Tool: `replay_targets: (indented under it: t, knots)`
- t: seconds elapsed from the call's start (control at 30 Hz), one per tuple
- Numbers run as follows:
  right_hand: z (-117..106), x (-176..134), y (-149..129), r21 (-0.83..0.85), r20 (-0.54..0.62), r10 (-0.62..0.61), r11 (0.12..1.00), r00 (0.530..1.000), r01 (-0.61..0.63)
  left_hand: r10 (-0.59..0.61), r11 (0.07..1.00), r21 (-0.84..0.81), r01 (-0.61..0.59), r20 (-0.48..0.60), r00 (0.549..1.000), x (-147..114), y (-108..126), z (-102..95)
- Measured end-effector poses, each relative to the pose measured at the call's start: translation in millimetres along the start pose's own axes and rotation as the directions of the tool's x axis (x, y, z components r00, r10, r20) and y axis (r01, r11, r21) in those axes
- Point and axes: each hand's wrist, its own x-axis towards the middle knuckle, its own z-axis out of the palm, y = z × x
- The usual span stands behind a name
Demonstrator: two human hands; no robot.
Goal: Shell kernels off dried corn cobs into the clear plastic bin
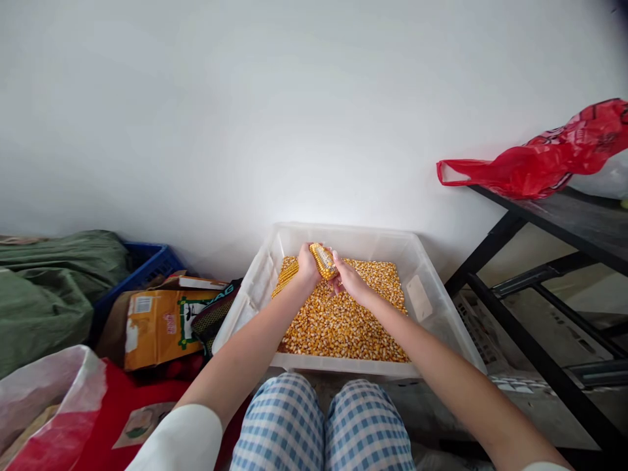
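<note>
Corn cob (322, 260) between my hands, above the loose kernels (348, 320) in the plastic bin (343, 364), long axis slanting from far left to near right (pale patch upward); my left hand (307, 263) grips its left side, my right hand (347, 276) clasps its right

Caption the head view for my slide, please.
Hands hold a partly shelled cob over loose kernels in a bin.

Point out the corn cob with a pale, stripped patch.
The cob held between left hand and right hand; its face is partly bare, while unshelled corn at the tub's left shows yellow rows.
</note>
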Motion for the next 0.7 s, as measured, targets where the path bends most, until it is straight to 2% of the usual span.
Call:
replay_targets:
  t: [0.1, 0.23, 0.37, 0.47, 0.53, 0.63, 0.7]
  knots:
    - [-2.0, -1.6, -0.6, 0.008, 0.107, -0.015, 1.000, 0.994, 0.014, 0.026, 1.000, -0.009, -0.026, 0.014, 1.000, 1.7, 1.0, -2.2]
    - [-2.8, -4.3, 2.4, 0.055, 0.215, -0.054, 0.998, 0.975, 0.043, 0.004, 1.000, 0.008, -0.004, 0.034, 0.999, 0.3, 4.5, -3.6]
    - [-8.4, -6.7, -2.5, 0.128, 0.271, -0.075, 0.991, 0.960, 0.041, -0.034, 0.999, 0.002, 0.034, 0.066, 0.997, -1.9, 11.0, -1.8]
    - [-11.2, -8.6, -9.8, 0.115, 0.306, -0.056, 0.993, 0.950, 0.022, -0.047, 0.999, 0.002, 0.047, 0.091, 0.995, -3.6, 14.6, -0.1]
    - [-9.9, -9.4, -12.5, 0.064, 0.284, -0.039, 0.998, 0.958, 0.022, -0.058, 0.998, 0.023, 0.056, 0.089, 0.994, -4.7, 13.8, 0.6]
    - [-5.4, -9.7, -11.3, -0.117, 0.145, -0.061, 0.990, 0.988, 0.079, -0.003, 0.999, 0.034, 0.001, 0.041, 0.999, -4.9, 8.0, 0.7]
    - [-4.2, -9.7, -9.3, -0.212, 0.101, -0.097, 0.970, 0.990, 0.117, 0.030, 0.999, 0.027, -0.030, 0.021, 0.999, -3.8, 4.2, 0.2]
